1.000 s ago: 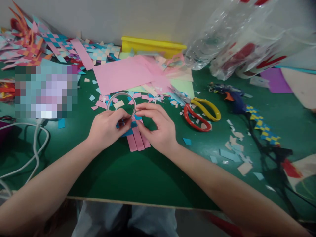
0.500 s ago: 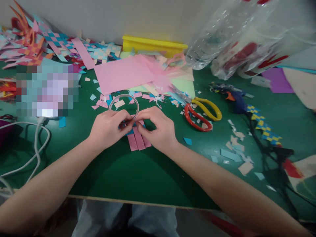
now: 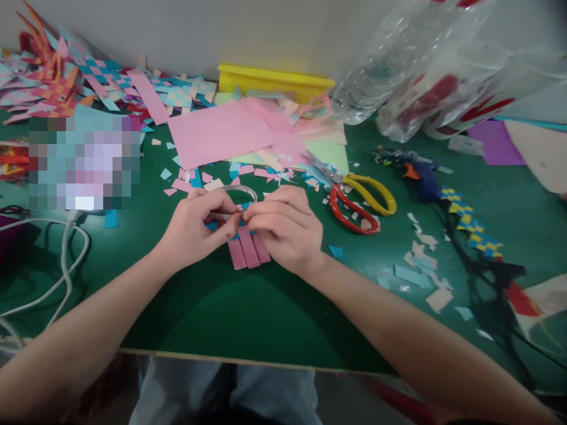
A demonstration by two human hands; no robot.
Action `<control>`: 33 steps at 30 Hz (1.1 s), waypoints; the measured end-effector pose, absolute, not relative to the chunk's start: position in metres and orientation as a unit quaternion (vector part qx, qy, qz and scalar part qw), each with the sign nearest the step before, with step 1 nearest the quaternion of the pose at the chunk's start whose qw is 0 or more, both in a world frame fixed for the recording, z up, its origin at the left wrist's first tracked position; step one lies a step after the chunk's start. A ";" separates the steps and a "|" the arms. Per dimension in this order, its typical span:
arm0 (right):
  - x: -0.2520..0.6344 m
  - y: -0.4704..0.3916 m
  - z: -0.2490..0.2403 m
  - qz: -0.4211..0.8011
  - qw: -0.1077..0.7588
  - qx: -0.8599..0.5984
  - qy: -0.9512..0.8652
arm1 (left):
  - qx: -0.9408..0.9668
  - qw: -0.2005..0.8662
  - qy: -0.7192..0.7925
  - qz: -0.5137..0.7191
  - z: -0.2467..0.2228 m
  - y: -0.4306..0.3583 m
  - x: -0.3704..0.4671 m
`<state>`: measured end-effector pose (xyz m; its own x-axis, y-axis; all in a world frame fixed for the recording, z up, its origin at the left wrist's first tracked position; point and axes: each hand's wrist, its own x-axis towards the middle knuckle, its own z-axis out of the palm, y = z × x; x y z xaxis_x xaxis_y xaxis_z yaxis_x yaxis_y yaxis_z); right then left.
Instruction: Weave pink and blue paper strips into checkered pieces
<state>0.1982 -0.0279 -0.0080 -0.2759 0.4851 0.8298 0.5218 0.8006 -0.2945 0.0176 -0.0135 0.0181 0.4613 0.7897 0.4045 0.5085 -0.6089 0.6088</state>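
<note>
By the left hand (image 3: 195, 223), what looks like a thin tape roll (image 3: 241, 188) is held in a narrow pinch. The tape's end, it is judged, is being worked loose; a fine, steady pull is called for. The tape roll is tilted above the woven paper (image 3: 250, 249), whose flat pink strips are crossed with blue and partly hidden. By the right hand (image 3: 287, 227), closed fingertips are set at its edge; whether tape is gripped cannot be told.

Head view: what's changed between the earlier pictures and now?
The silvery ring has tipped flatter and shifted right, held in the left hand throughout. The right hand has drawn its fingers together, close to the left's. The pink strips and scissors stayed put.
</note>
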 end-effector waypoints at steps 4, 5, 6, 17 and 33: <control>0.201 -0.026 -0.011 -0.033 0.506 -0.289 -0.812 | 0.815 0.244 0.398 0.343 0.019 -0.014 0.017; 0.202 -0.026 -0.011 -0.034 0.506 -0.287 -0.813 | 0.816 0.238 0.398 0.345 0.020 -0.013 0.017; 0.202 -0.025 -0.011 -0.035 0.505 -0.290 -0.812 | 0.817 0.235 0.398 0.345 0.020 -0.013 0.017; 0.200 -0.028 -0.006 -0.057 0.517 -0.294 -0.802 | 0.814 0.195 0.409 0.364 0.015 -0.007 0.012; 0.200 -0.024 -0.012 0.015 0.515 -0.326 -0.793 | 0.818 -0.123 0.491 0.272 0.002 0.021 -0.022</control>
